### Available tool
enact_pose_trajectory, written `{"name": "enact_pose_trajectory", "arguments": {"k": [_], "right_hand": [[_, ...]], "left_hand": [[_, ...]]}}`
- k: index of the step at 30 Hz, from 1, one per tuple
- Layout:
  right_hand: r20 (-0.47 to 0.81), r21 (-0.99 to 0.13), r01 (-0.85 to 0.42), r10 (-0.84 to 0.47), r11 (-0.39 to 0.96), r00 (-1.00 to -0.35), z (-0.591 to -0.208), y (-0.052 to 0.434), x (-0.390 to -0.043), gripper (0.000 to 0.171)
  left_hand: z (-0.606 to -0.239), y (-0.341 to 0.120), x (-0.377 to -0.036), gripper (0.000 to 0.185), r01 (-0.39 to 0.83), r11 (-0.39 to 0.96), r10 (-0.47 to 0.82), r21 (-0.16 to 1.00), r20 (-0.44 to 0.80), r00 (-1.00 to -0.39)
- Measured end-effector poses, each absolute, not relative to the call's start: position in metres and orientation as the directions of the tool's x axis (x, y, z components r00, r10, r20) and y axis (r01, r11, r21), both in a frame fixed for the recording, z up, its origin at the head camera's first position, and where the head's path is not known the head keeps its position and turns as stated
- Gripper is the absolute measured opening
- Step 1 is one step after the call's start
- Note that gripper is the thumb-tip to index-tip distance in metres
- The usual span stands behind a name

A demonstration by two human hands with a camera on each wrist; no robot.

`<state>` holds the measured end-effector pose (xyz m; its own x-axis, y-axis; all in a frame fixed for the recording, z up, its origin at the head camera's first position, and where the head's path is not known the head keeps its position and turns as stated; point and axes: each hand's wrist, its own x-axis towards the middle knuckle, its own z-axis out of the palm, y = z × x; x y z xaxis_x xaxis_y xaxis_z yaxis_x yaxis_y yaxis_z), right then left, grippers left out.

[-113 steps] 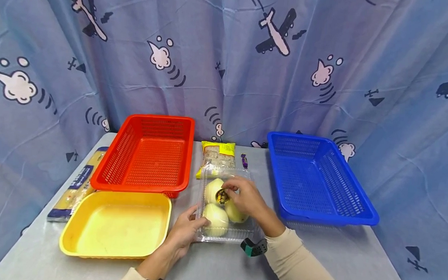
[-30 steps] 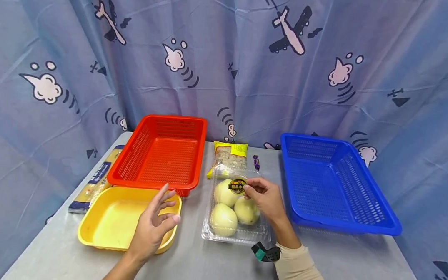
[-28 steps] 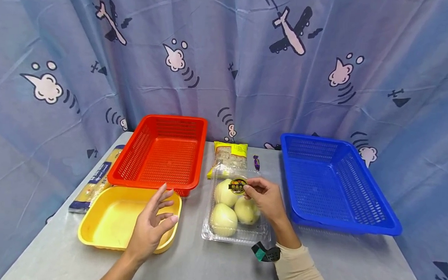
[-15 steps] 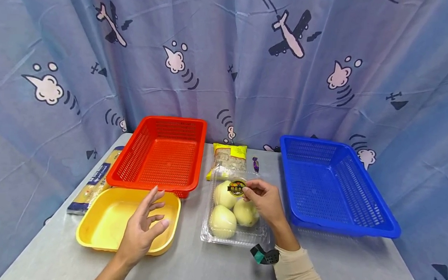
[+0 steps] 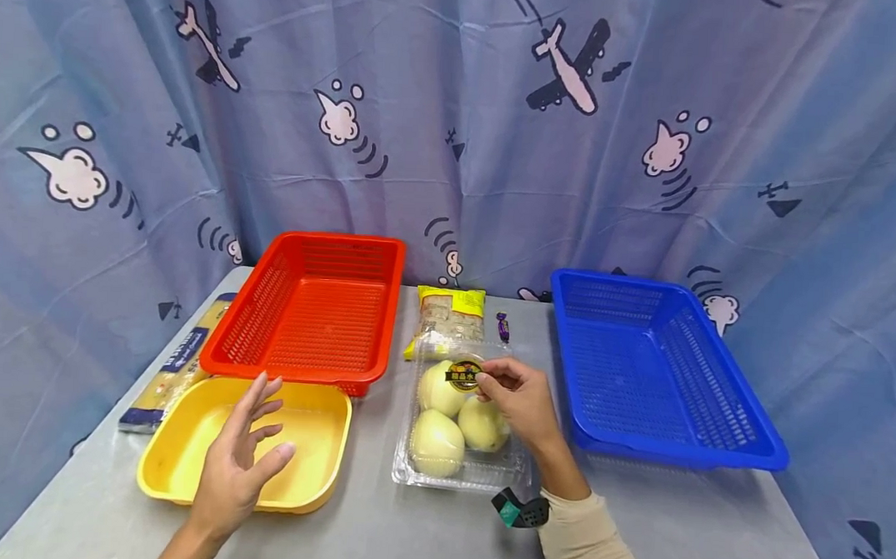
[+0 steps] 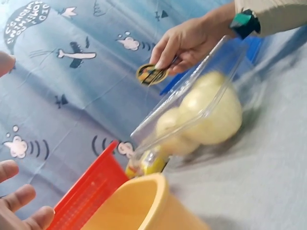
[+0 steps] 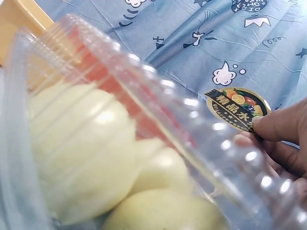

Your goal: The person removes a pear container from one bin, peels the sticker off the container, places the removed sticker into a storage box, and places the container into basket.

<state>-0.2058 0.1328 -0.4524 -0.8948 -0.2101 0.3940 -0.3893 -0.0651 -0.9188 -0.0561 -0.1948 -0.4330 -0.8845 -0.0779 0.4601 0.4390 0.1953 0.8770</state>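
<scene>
Now, by parts:

Right hand: the right hand (image 5: 514, 397) sits at centre frame in the head view, over the far right part of the clear box (image 5: 460, 472); thumb and forefinger pinch the round sticker (image 5: 464, 374), the other fingers curled.
Sticker: dark with a gold rim and printed fruit; in the right wrist view it (image 7: 238, 109) stands clear above the lid, held by its right edge; in the left wrist view it (image 6: 149, 74) hangs free of the box, upper middle of the frame.
Box: a clear clamshell (image 7: 158, 120) on the grey table (image 5: 422, 537), centre of the head view, holding three pale yellow fruits (image 5: 437, 442); the lid covers them.
Left hand: the left hand (image 5: 241, 458) hovers at lower left of the head view above the near edge of the yellow tray (image 5: 178, 451), fingers spread and straight, holding nothing, well apart from the box.
Red basket: (image 5: 307, 307) just behind the yellow tray, left of centre.
Blue basket: (image 5: 658, 368) right of the box, right half of the frame.
Yellow packet: (image 5: 450, 315) just behind the box, between the baskets.
Purple sweet: (image 5: 502, 326) just right of the packet.
Long pack: (image 5: 170, 367) at the table's left edge, beside the red basket.
Backdrop: a blue curtain (image 5: 455, 113) printed with planes and clouds fills the upper frame.
</scene>
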Motion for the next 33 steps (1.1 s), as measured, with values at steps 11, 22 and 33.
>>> {"name": "enact_pose_trajectory", "arguments": {"k": [11, 22, 33], "right_hand": [[0.389, -0.921, -0.386, -0.213, -0.054, -0.897, -0.45, 0.13, -0.204, 0.013], [0.356, -0.933, -0.36, -0.201, -0.016, -0.913, -0.438, 0.129, -0.198, 0.012], [0.35, -0.934, -0.358, -0.21, 0.001, -0.913, -0.425, 0.127, -0.189, 0.012]], "left_hand": [[-0.434, -0.213, -0.05, 0.084, 0.481, 0.141, -0.123, 0.865, 0.498, -0.859], [-0.429, -0.23, -0.045, 0.087, 0.44, 0.225, -0.213, 0.869, 0.485, -0.848], [-0.431, -0.248, -0.037, 0.091, 0.316, 0.39, -0.3, 0.865, 0.444, -0.845]]}}
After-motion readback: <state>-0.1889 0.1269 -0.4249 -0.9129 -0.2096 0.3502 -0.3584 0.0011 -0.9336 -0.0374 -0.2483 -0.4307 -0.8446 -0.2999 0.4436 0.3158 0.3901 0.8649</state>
